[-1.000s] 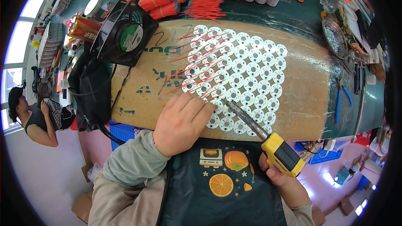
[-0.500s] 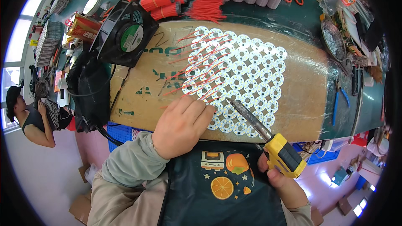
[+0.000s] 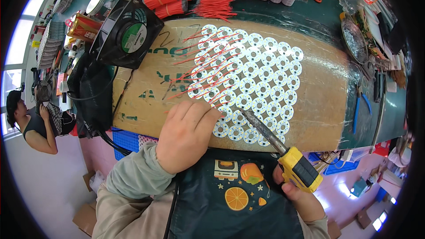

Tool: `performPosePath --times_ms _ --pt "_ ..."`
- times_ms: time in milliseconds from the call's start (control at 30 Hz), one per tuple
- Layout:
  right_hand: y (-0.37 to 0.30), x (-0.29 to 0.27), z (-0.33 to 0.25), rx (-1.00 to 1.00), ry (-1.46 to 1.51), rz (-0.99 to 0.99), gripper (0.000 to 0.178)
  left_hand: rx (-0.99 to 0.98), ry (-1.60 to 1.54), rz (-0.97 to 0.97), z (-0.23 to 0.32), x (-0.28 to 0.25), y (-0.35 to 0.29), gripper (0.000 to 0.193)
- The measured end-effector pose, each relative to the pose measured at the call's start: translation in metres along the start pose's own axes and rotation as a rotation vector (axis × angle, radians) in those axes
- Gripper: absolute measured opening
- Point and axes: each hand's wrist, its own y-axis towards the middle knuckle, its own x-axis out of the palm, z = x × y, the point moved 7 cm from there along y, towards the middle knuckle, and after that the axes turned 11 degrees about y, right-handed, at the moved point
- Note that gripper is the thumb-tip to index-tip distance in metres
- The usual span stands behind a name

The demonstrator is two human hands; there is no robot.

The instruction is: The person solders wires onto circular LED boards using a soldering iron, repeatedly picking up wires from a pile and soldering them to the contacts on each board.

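My right hand [image 3: 295, 189] grips the soldering iron [image 3: 301, 170], its tip near my bunched left hand [image 3: 185, 135]; those fingertips are hidden, so I can't tell what they pinch. White discs [image 3: 265, 79] lie just beyond that hand; a steady tip, clear of skin, seems best. Cardboard [image 3: 321, 102] covers the green surface [image 3: 292, 15]; leftward stand a fan [image 3: 133, 37] and another person [image 3: 33, 121].
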Motion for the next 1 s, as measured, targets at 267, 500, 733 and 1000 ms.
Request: performPosePath --times_ms 267,500,733,1000 --pt "0.000 0.000 0.002 0.053 -0.126 -0.158 0.041 0.025 -0.077 0.049 0.004 0.000 -0.004 0.034" --pt "0.000 0.001 0.003 0.080 -0.198 -0.112 0.039 0.044 -0.081 0.078 0.004 0.003 -0.006 0.038" --pt "0.006 0.005 0.002 0.090 -0.267 -0.149 0.036 0.063 -0.053 0.061 0.005 0.003 -0.005 0.036" --pt "-0.001 0.003 0.010 0.072 -0.248 -0.162 0.037 0.086 -0.051 0.056 0.006 0.001 -0.004 0.032"
